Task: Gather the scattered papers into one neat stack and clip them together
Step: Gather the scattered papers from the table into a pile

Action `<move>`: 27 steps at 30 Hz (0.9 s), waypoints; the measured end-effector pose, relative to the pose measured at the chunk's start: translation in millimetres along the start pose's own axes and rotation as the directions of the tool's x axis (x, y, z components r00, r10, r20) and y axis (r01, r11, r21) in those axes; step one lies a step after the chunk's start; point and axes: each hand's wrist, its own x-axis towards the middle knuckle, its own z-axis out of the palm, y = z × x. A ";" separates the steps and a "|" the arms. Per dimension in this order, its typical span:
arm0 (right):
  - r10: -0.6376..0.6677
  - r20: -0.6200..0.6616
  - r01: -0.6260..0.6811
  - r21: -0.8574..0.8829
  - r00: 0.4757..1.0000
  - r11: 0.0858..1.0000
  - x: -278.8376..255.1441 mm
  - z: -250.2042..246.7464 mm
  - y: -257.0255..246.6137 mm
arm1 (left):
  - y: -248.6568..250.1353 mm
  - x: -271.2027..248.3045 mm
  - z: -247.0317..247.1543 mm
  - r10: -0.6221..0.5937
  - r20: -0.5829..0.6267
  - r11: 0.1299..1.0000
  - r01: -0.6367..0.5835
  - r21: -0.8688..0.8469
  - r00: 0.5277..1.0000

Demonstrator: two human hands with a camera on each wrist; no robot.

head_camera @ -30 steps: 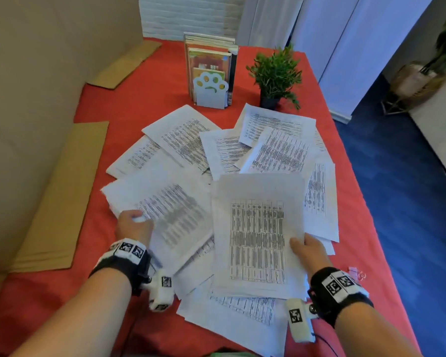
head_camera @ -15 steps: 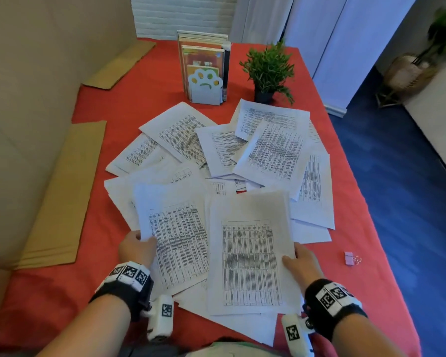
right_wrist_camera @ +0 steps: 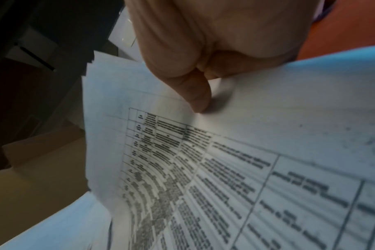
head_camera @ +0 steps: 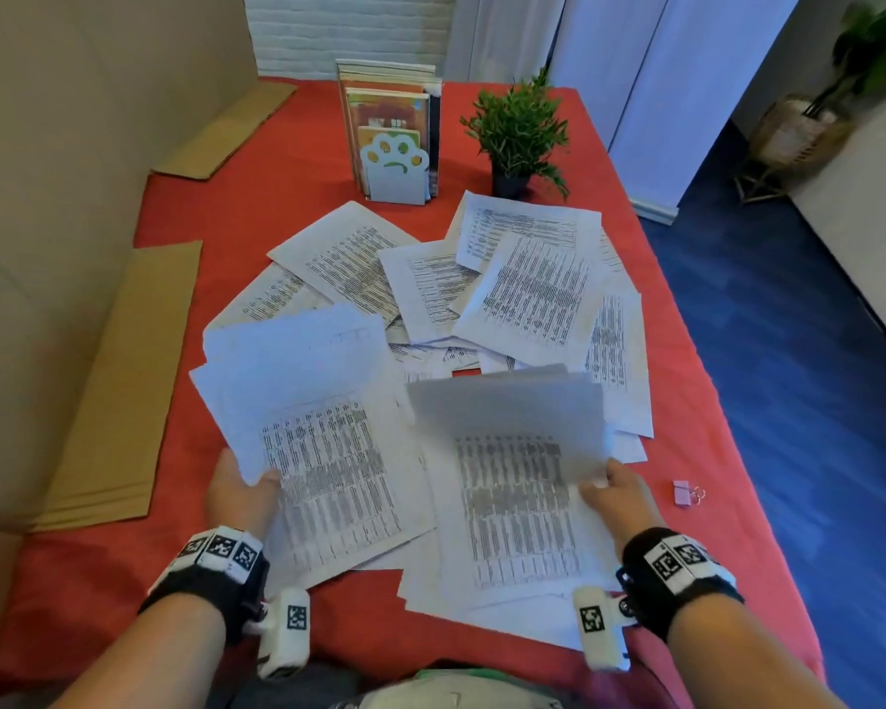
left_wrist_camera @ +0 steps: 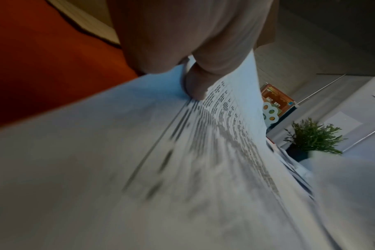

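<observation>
Papers [head_camera: 507, 294] fan across the tabletop centre toward its near edge. Left hand [head_camera: 239, 496] pinches one bundle's side edge; right hand [head_camera: 617, 501] pinches another, probably several sheets, blurred. Light, floppy, slippery: grip edges, square up. Binder clip [head_camera: 682, 492] lies by the right edge.

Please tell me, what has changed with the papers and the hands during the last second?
The left hand has dragged its bundle of printed white sheets toward the person and turned it more upright. The right hand has pulled its printed sheets nearer too; their far edge now lifts. Both hands keep their grip. The far scattered papers and small pink binder clip stayed put.
</observation>
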 end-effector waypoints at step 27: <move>-0.027 0.216 -0.017 0.199 0.976 0.980 25.1 94.8 15.5 | 27.2 -45.6 45.0 -0.004 0.600 0.998 -0.031 0.048 0.800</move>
